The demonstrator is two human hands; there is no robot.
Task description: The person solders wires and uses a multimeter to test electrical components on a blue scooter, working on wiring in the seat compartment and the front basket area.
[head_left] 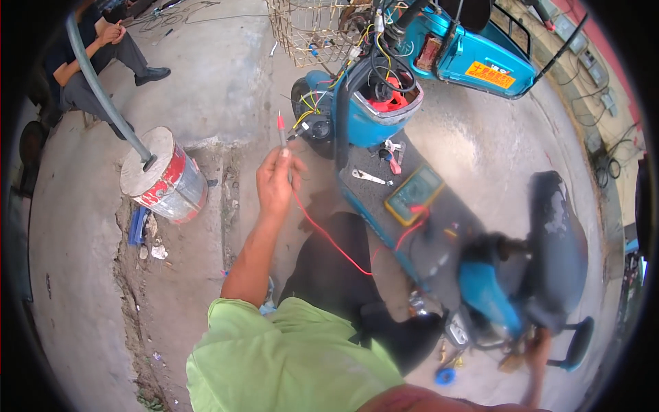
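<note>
Red-tipped, the test probe (pixel 281 128) stood upright, pinched in the left hand (pixel 276 180), its red lead (pixel 329 239) trailing down to the yellow multimeter (pixel 414 194) lying on the blue scooter's footboard (pixel 439 226). The right hand (pixel 537 341) was blurred low beside the scooter's rear; its grip could not be made out.

One yellow-cased multimeter (pixel 414 194) on the blue scooter's dark footboard (pixel 439 226). One red-tipped test probe (pixel 281 127), one red lead wire (pixel 329 240). One metal wrench (pixel 368 177). One concrete-filled red and white drum (pixel 165 176). One wire basket (pixel 305 31). One seated person (pixel 89 55). Two blue scooters in all, second (pixel 473 55) behind.
</note>
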